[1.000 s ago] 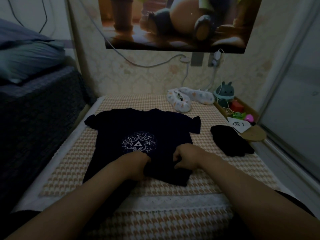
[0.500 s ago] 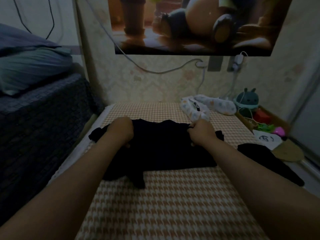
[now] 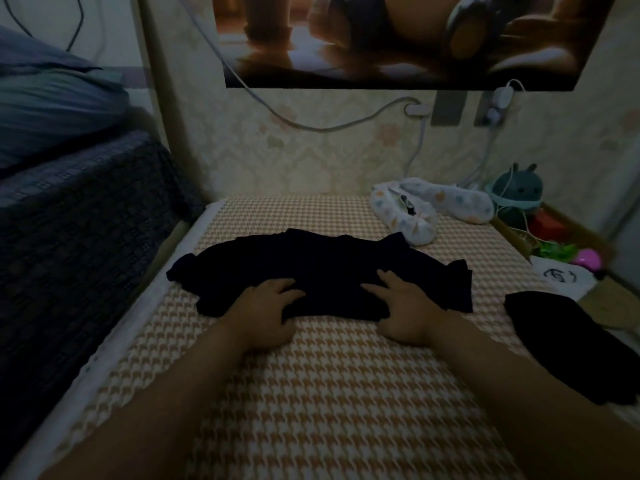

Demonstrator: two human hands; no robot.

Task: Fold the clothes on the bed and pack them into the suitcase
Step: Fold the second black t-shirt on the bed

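A black T-shirt (image 3: 325,268) lies folded in half across the checked bed cover (image 3: 339,393), its sleeves sticking out left and right. My left hand (image 3: 266,306) rests on its near left edge, fingers spread over the cloth and thumb at the fold. My right hand (image 3: 405,306) lies flat on the near right edge with straight fingers. A second black garment (image 3: 568,344) sits crumpled at the bed's right side. No suitcase is in view.
A white patterned cloth item (image 3: 426,213) lies at the far right of the bed. A tray (image 3: 512,233) of small toys and a teal plush (image 3: 519,190) stand by the wall. A dark, higher bed (image 3: 76,220) borders the left. Cables hang on the wall.
The shirt's lower half has been folded up over the printed front. Both hands have since come back from the collar end to the near folded edge and now lie on it.
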